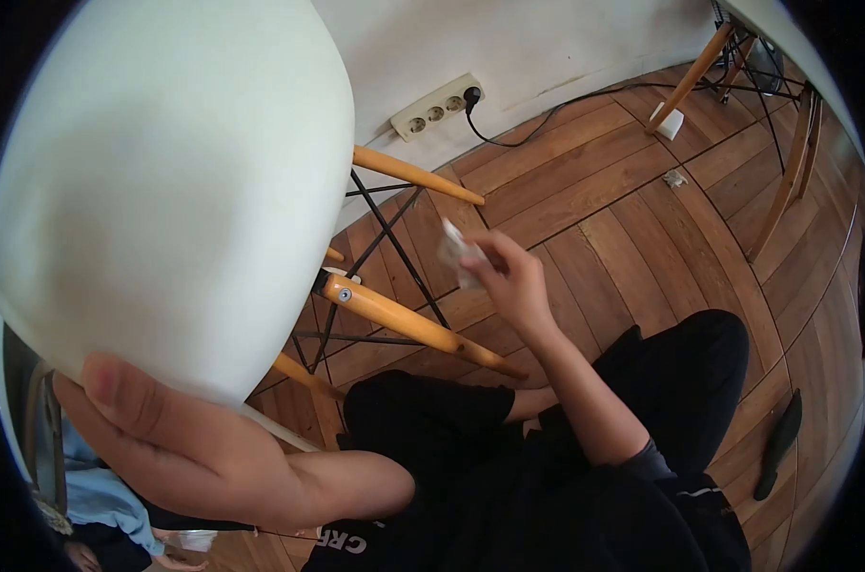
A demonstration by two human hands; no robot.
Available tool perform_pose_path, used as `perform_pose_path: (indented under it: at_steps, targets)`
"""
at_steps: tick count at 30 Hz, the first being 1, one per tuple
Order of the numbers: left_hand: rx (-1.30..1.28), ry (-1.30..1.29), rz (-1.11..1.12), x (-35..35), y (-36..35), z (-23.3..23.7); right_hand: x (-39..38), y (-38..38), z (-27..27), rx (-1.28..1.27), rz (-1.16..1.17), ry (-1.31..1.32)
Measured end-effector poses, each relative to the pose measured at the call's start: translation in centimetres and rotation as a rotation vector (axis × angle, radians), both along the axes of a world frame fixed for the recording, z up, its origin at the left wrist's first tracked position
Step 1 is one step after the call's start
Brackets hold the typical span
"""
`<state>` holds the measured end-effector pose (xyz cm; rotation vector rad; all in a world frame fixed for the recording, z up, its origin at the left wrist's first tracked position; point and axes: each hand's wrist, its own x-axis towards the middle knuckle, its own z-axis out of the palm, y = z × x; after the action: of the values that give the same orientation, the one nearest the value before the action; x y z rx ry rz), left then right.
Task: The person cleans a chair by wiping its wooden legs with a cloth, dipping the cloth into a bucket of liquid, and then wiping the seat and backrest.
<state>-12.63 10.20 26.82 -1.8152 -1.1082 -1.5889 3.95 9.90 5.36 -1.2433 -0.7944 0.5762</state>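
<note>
A white chair (194, 191) with a smooth moulded shell fills the left side, close to me. Its wooden legs (394, 315) and crossed black metal rods point right, toward the floor. My left hand (184, 443) grips the chair's lower edge, thumb on the white surface and the other fingers mostly hidden behind it. My right hand (513, 286) is pinching a crumpled whitish tissue (459, 255) between thumb and fingers, in the air to the right of the chair legs and apart from them.
A power strip (439, 108) with a black plug is by the wall, its cable (547, 119) running right. Another chair's wooden leg (694, 76) stands beside a white block (668, 121). A crumpled scrap (675, 178) and a dark flat object (778, 445) lie on the floor. Another person's blue clothing (103, 500) shows lower left.
</note>
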Motion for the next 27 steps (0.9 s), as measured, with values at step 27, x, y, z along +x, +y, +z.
perform_pose_path:
  at_steps: [27]
  targets:
    - [0.086,-0.071,0.244,-0.6,0.3,-0.1,1.3,9.7,6.2,0.159,-0.033,-0.113]
